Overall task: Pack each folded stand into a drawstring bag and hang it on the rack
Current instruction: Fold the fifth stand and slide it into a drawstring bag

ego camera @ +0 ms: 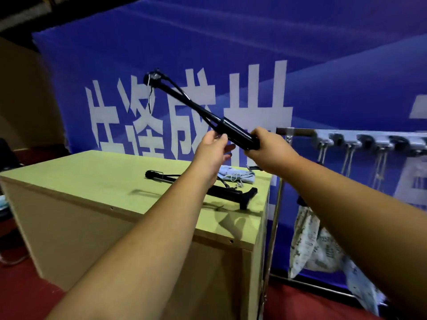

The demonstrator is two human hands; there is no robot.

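A person holds a folded stand in the air above the far right part of the worktop, tilted so that its head end points up and to the left while its lower end sits low on the right. The stand is black and slim: a glossy round tube forms the thicker lower half, thin legs lie folded close along the narrower upper half, and the top end carries a small fitting with a bit of silver metal and a thin cord or wire dangling from it. The right hand is clenched around the lower end of the tube. The left hand is just under the middle of the stand, loose, with the thumb tip up against the tube's underside and the fingers relaxed below it, not closed round it. A second black folded stand lies flat on the worktop beneath the arms, and a pale blue drawstring bag lies crumpled just beyond it near the far right edge. To the right of the worktop stands a metal rack with a row of hooks, from which cords run down to patterned filled bags. A blue banner with large white characters fills the far side.
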